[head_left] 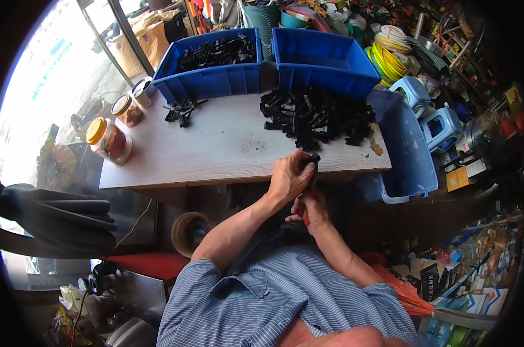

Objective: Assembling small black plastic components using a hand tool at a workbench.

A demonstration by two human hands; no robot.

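Just off the table's front edge, my left hand (291,176) is closed around a small black plastic part (314,158), whose end sticks out past the thumb and fingers. Below it, close against it, my right hand (312,209) grips a red-handled tool (306,220); the fingers hide most of it, so its kind does not show. A large heap of black plastic parts (317,118) lies beyond my hands on the right of the table. Farther left, a few similar black pieces (184,111) form a small separate group.
At the table's (216,150) back stand a blue bin of black parts (207,79) and a second blue bin (325,75) with its bottom showing. Lidded jars (109,141) line the left edge. A larger blue tub (409,168) and blue stools (441,128) stand at right.
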